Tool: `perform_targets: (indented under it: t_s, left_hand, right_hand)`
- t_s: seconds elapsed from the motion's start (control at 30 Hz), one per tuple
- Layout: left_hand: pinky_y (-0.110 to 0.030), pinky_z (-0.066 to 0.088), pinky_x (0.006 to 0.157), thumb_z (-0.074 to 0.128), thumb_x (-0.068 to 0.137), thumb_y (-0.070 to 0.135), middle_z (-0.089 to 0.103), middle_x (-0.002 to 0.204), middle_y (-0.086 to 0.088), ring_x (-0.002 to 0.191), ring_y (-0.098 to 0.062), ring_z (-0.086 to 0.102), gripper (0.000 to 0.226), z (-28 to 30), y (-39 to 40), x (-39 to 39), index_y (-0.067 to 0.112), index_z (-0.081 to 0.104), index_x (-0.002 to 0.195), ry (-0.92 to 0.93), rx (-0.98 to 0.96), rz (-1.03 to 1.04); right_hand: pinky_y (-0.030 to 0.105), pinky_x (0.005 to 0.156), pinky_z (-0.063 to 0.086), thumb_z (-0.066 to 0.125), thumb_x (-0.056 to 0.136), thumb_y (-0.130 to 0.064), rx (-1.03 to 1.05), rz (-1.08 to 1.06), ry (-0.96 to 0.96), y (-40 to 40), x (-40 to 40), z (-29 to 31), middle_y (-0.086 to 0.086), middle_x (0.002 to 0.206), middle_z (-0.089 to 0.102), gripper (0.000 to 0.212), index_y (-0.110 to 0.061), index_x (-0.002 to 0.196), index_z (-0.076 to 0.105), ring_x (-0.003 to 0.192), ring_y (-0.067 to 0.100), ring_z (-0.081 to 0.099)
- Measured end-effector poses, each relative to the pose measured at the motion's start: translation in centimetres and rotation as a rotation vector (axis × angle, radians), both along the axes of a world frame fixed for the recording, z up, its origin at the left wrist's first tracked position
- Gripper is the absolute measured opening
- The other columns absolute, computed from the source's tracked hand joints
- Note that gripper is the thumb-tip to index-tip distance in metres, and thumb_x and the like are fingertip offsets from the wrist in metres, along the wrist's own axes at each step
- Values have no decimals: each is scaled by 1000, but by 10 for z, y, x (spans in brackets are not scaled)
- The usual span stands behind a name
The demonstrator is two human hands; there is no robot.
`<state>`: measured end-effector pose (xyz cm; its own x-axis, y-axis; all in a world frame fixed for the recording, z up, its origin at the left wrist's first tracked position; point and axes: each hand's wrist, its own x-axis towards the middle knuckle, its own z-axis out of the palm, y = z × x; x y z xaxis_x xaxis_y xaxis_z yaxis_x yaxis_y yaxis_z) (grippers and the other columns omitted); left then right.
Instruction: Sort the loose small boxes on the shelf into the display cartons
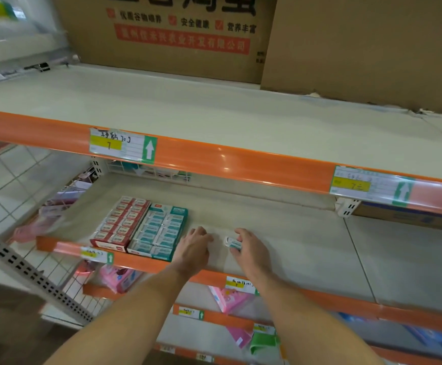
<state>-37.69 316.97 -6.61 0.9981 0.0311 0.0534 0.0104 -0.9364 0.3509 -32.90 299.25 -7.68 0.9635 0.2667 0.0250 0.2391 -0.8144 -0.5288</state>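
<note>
Two display cartons stand side by side on the second shelf: a red carton (121, 222) full of small red boxes, and to its right a teal carton (161, 231) full of small teal boxes. A loose small teal-and-white box (232, 242) lies on the shelf to the right of the cartons. My right hand (251, 248) grips that box with curled fingers. Just right of the teal carton, my left hand (194, 247) hovers over the shelf, fingers loosely bent, holding nothing.
The upper shelf (214, 119) with its orange rail and price tags juts out above the hands. Large cardboard boxes (346, 43) stand at its back. Pink packets (227, 299) lie on lower shelves. A perforated upright (30, 277) runs at the left.
</note>
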Motion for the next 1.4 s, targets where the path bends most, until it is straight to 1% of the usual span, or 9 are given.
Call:
perform_targets:
  t_s: [0.27,0.5,0.63,0.73,0.83,1.0,1.13,1.27,1.4]
  left_hand:
    - [-37,41,99,54,88,11,52,127,-1,120,-24,46,40,9,33,-6,22,61,127,8,-8,28]
    - [-40,41,101,50,93,13,51,128,-2,119,-25,46,36,15,70,-21,21,60,126,11,14,38]
    - [-41,44,98,49,92,13,51,124,-3,117,-27,49,33,20,97,-35,23,59,122,27,58,62]
    - [-40,45,95,50,93,16,52,125,-1,113,-25,51,34,23,121,-47,27,60,123,37,51,104]
    - [-39,48,89,52,92,20,54,124,-1,109,-26,54,30,26,145,-58,29,61,118,19,64,150]
    - [-37,48,82,49,86,12,55,119,0,108,-28,55,33,26,176,-79,26,62,113,2,40,232]
    - [-37,48,89,50,83,8,54,123,0,116,-25,50,40,28,190,-92,27,62,117,7,10,219]
    - [-35,45,89,50,84,10,53,123,0,120,-24,46,40,27,198,-100,27,63,117,-5,-9,198]
    - [-33,45,89,48,85,10,53,125,2,121,-22,45,42,27,203,-104,28,63,120,-6,-20,187]
  right_hand:
    - [33,92,48,69,86,-19,43,6,-24,29,-8,10,4,120,64,40,-17,125,62,107,24,62]
    - [30,91,47,69,88,-21,38,25,-30,69,-23,20,3,122,66,39,-17,126,61,108,23,63]
    - [28,90,47,69,89,-25,22,54,-35,97,-36,25,1,122,67,37,-18,124,62,107,20,63]
    - [27,85,48,68,89,-29,-7,82,-40,123,-45,30,-1,118,67,31,-21,119,64,102,18,64]
    - [29,88,50,67,90,-31,-23,114,-40,150,-54,36,-1,120,66,29,-22,118,64,104,18,63]
    - [32,91,50,66,91,-32,-58,187,-21,185,-72,32,-1,122,65,27,-23,116,63,106,19,63]
    - [30,92,48,60,95,-28,-103,220,-43,202,-78,28,1,121,63,23,-21,116,64,107,20,61]
    - [28,93,46,54,95,-16,-108,254,-58,215,-84,25,2,123,60,23,-19,115,66,108,19,59]
    - [28,96,45,54,95,-17,-119,254,-73,221,-89,24,0,125,58,26,-18,116,69,111,19,57]
